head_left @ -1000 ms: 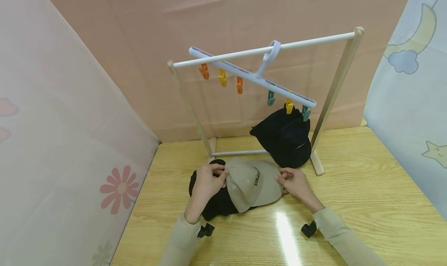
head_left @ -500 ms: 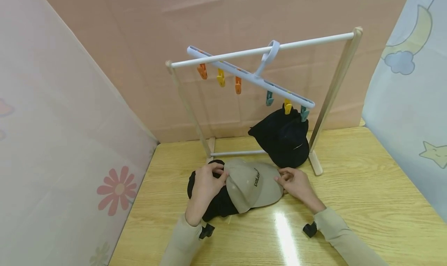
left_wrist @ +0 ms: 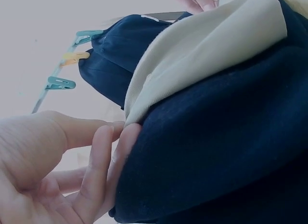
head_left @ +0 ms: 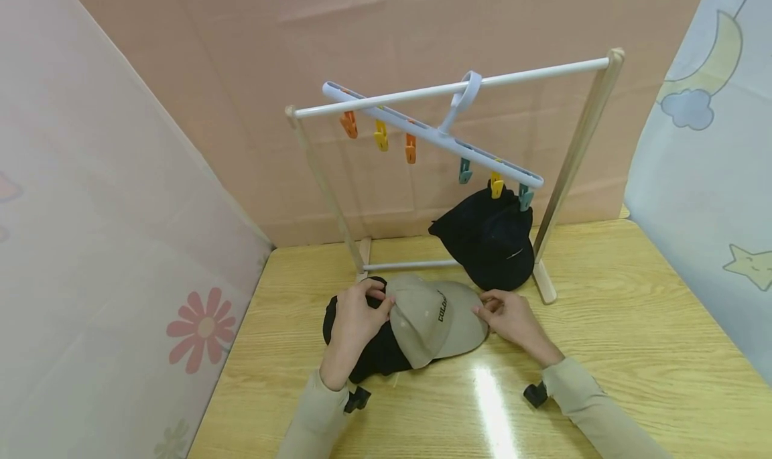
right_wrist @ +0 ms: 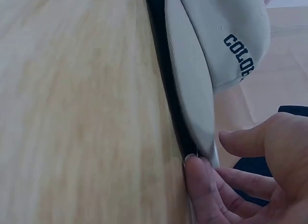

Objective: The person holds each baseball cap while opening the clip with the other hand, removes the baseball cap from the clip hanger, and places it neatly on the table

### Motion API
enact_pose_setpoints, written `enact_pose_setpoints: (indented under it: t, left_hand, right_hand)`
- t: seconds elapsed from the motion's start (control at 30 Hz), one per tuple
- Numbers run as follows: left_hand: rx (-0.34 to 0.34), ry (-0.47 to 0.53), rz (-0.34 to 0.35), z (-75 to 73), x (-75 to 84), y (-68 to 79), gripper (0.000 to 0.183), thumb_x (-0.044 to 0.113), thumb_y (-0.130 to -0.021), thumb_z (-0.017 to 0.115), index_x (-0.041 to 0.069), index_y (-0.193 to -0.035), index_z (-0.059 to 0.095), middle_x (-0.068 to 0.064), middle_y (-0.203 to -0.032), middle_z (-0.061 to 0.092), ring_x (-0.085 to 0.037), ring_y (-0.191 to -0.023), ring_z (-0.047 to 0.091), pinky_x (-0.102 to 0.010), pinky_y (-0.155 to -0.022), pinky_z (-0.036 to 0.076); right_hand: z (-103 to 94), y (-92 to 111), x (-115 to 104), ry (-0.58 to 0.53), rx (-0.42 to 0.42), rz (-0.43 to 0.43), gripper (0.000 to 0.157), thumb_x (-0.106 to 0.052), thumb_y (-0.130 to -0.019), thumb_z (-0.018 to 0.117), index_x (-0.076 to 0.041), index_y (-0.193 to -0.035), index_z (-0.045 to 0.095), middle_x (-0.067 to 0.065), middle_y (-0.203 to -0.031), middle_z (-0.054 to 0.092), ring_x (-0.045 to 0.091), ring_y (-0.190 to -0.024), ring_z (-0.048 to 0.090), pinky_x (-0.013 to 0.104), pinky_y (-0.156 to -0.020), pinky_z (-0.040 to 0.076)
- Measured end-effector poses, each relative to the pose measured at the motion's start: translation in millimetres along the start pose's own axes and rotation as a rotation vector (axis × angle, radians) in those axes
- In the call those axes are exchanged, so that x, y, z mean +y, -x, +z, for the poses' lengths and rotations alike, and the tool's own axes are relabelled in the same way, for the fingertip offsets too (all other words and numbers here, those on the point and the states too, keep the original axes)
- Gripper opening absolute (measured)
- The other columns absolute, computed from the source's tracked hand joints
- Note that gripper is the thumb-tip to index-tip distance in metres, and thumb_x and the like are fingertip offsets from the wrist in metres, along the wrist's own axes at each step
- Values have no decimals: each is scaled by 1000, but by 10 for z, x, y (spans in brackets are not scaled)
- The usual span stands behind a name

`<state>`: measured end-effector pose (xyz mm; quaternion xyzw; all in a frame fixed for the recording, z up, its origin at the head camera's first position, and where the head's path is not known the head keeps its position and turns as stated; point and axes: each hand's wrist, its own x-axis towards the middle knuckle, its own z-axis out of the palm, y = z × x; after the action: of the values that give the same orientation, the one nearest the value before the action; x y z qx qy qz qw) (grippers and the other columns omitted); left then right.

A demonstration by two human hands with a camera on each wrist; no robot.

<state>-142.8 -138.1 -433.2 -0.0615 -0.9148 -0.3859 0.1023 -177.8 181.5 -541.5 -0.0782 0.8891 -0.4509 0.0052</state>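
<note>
A beige baseball cap [head_left: 455, 317] with dark lettering lies on top of black cloth headwear [head_left: 378, 358], seemingly another cap, on the table. My left hand [head_left: 357, 316] pinches the beige cap's rear edge between thumb and fingers; the left wrist view shows the pale cloth at my fingertips [left_wrist: 130, 131]. At the front, my right hand [head_left: 509, 316] holds the tip of the brim [right_wrist: 192, 89], fingers at its edge and thumb on the upper side. Dark material shows under the brim in the right wrist view. Behind, a black cap [head_left: 491, 241] hangs from clips.
A white hanger [head_left: 443, 137] hooks over the bar of a wooden-legged rack [head_left: 543, 72]. Its clips are orange, yellow and green; the black cap hangs at the right end. The rack's right foot [head_left: 545, 283] stands behind my right hand. Patterned cloth walls flank the wooden table [head_left: 633, 325].
</note>
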Motion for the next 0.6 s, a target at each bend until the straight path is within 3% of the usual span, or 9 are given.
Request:
enact_pose_setpoints:
  t: [0.3, 0.6]
  left_hand:
    - [-2, 36, -8, -2, 3, 9, 23, 12, -93, 83, 0, -112, 77, -9, -91, 79, -5, -51, 66, -21, -50, 54]
    - [8, 60, 13, -26, 32, -62, 20, 15, -98, 77, 0, -110, 78, -9, -89, 78, -5, -53, 66, -23, -51, 55]
  right_hand:
    - [-61, 19, -34, -4, 22, -28, 30, -17, -95, 83, 4, -115, 76, 7, -89, 77, 12, -72, 70, 25, -60, 55]
    - [-193, 14, -198, -20, 11, -73, 29, -14, -100, 76, 5, -122, 74, 10, -99, 77, 17, -81, 72, 26, -66, 57]
